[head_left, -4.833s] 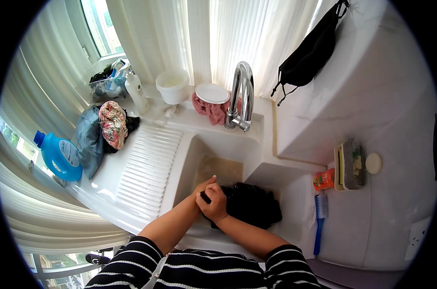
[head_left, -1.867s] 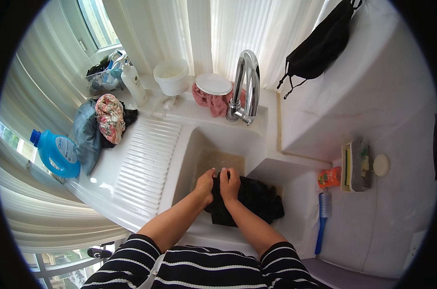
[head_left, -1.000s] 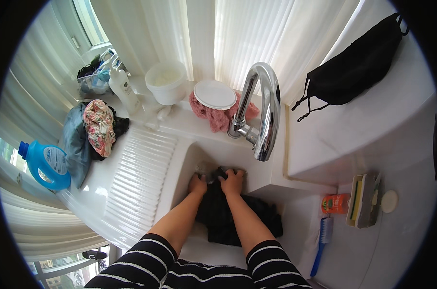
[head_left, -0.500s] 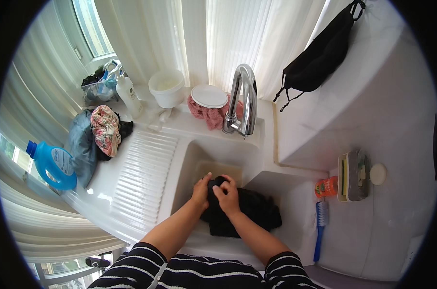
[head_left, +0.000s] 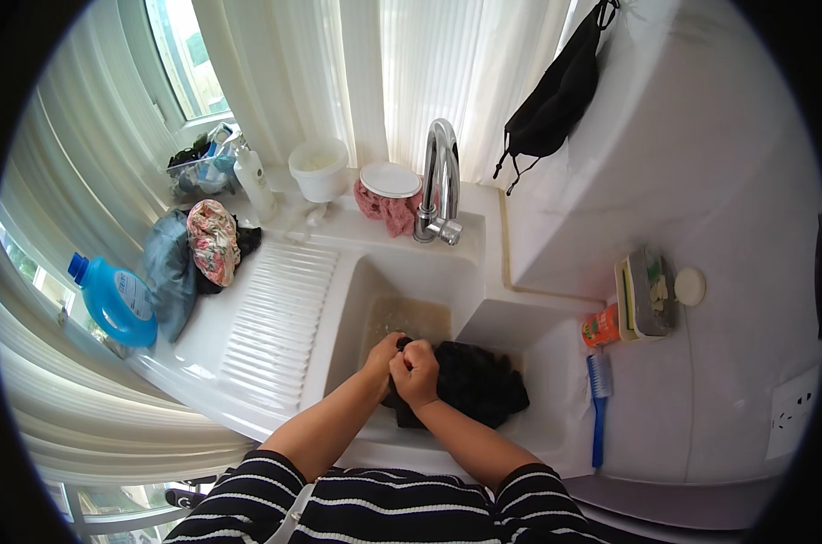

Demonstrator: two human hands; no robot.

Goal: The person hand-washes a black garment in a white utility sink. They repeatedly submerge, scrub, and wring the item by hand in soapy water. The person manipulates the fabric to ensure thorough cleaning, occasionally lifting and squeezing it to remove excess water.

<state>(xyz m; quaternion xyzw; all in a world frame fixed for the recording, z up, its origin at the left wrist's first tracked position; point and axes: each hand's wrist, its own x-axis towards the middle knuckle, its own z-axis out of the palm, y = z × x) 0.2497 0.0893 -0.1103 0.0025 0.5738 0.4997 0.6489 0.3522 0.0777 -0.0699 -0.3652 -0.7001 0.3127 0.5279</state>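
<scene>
A wet-looking black cloth garment (head_left: 474, 385) lies bunched in the white sink basin (head_left: 347, 308), its exact kind not clear. Side by side over its left part, my left hand (head_left: 382, 361) and my right hand (head_left: 415, 370) both grip a bunched fold of it. My right fingers are curled into a fist, pressed close against the left hand. The left fingers are partly hidden behind the right. Cloudy brownish water (head_left: 411, 319) stands in the basin just beyond my hands.
A chrome faucet (head_left: 440, 172) rises behind the basin. Left is a ribbed washboard (head_left: 279, 317), with piled clothes (head_left: 170, 272) and a blue detergent bottle (head_left: 116, 299). At right are a blue brush (head_left: 599, 408), an orange-red package (head_left: 601, 326) and a soap box (head_left: 645, 295).
My hands have drawn closer together on the cloth, and the right has closed into a tighter fist. The garment's bunched shape has shifted; the view has turned slightly.
</scene>
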